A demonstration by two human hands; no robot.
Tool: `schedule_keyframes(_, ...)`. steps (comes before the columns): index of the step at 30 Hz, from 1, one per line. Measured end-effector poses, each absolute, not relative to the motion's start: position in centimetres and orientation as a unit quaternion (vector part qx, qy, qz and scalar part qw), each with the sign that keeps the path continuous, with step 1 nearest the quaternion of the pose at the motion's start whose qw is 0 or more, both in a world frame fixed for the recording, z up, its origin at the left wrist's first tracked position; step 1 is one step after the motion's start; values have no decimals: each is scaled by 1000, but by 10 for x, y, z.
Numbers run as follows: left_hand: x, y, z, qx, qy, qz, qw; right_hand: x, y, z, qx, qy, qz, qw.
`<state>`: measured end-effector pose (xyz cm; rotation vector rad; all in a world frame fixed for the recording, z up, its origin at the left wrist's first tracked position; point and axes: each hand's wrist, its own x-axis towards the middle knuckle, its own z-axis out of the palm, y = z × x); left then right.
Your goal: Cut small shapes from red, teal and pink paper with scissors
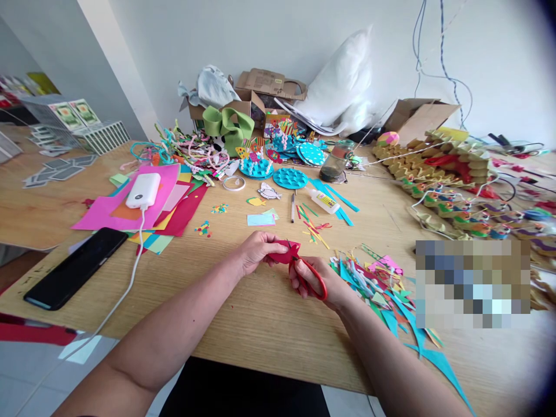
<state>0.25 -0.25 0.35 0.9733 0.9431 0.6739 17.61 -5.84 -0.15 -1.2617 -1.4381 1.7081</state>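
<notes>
My left hand (260, 250) pinches a piece of red paper (281, 256) above the front middle of the table. Red-handled scissors (319, 280) are in my right hand (316, 277), with fingers wrapped round the handles. Their blades meet the right end of the red paper, which looks fish-shaped. Beyond my hands lie a pen (292, 207), a glue bottle (325, 201) and several thin paper strips (313, 227). A yellow paper fish (256, 201) and a white fish cutout (269, 191) rest farther back.
Coloured paper sheets (182, 205) and a white power bank (143, 190) sit left, its cable running past a black phone (76, 267). Paper scraps (382, 289) heap on the right. Egg trays (456, 202) with painted figures stand beyond; blue discs (290, 178) lie at the back.
</notes>
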Motion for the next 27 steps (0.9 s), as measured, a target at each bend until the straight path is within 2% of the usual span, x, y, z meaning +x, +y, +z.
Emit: schedule_keyframes(27, 3, -3, 2, 447, 438, 307, 717, 174, -59, 6, -501, -573, 593, 263)
